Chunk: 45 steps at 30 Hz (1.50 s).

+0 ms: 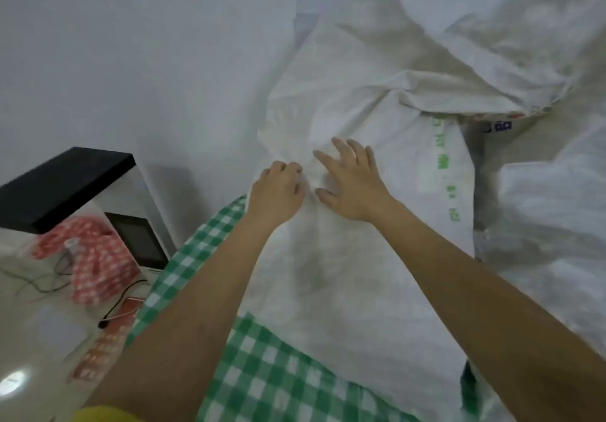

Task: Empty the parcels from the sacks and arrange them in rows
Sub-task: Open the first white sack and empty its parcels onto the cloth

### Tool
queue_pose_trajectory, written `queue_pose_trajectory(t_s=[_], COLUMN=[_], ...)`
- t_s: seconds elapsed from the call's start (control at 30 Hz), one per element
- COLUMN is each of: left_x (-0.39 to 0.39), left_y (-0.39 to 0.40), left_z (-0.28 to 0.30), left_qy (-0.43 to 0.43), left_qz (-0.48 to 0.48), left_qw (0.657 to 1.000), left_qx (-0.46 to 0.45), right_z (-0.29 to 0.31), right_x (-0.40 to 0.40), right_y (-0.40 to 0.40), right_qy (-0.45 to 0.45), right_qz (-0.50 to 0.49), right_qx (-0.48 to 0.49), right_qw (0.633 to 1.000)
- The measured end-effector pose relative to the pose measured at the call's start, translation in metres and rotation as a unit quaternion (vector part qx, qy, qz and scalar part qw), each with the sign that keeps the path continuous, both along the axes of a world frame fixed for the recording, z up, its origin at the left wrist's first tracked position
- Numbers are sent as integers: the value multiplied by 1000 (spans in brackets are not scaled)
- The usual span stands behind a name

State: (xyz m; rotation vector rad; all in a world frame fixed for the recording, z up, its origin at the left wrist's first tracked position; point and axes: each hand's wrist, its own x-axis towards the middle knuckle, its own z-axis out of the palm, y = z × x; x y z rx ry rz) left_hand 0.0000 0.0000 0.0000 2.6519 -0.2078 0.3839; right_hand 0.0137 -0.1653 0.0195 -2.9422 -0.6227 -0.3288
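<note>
left hand point(278, 192) grips a bunched fold of the white sack point(344, 274); just right, right hand point(351, 179) rests on it, fingers spread.

Both bare arms reach forward; left hand point(278, 189) curled (knuckles up), right hand point(352, 180) spread flat.

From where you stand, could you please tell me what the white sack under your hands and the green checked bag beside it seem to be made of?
The white sack looks like woven plastic: matte, stiffly creased, with printed green lettering. The green checked bag seems a similar woven plastic or cloth; the blur leaves it open.
</note>
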Motion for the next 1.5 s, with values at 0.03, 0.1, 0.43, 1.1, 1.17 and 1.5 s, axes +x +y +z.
queue_pose_trajectory(t_s=[0.03, 0.1, 0.43, 1.1, 1.17, 1.5], left_x=[2, 17, 60, 9, 8, 10], left_y=[3, 13, 30, 41, 35, 18], left_z=[-1, -6, -36, -84, -69, -60], left_qy=[4, 16, 69, 266, 238, 188], left_qz=[-4, -15, -67, 65, 25, -8], left_qw=[1000, 999, 983, 904, 912, 957], left_qx=[-12, -43, -157, -328, -333, -222], right_z=[-1, -2, -23, -15, -12, 23], right_x=[5, 20, 23, 14, 12, 34], right_y=[4, 17, 24, 26, 25, -10], right_qy=[-12, 4, 44, 84, 87, 97], right_qz=[-1, -19, -56, -38, -22, 78], right_qx=[-24, -50, 50, 290, 351, 225], right_qw=[1000, 999, 996, 953, 932, 966])
